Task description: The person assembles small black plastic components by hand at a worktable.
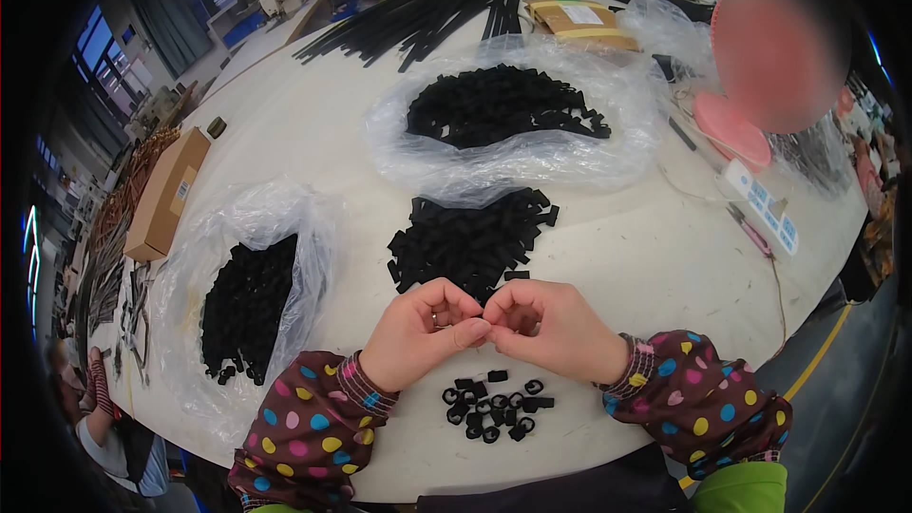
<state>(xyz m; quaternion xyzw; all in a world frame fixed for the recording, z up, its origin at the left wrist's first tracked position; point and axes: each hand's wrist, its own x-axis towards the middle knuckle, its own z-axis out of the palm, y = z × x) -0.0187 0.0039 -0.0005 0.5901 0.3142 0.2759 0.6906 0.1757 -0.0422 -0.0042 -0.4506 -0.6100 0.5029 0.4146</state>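
My left hand [427,328] and my right hand [551,328] meet fingertip to fingertip over the table, both closed in a pinch. Whatever sits between the fingertips is hidden or too small to name. Just beyond them spreads a loose pile of short black fabric pieces [465,239]. Nearer to me, below the hands, lies a small group of black rings [489,407], with a few flat black pieces among them. Some of the rings show a pale inside.
A clear plastic bag [313,237] of small black pieces lies open at left; a larger bag [399,152] stands behind the pile. Long black strips [427,14] cover the far side. A cardboard box [166,195], a power strip [760,204] and pink-handled scissors [750,231] lie toward the sides.
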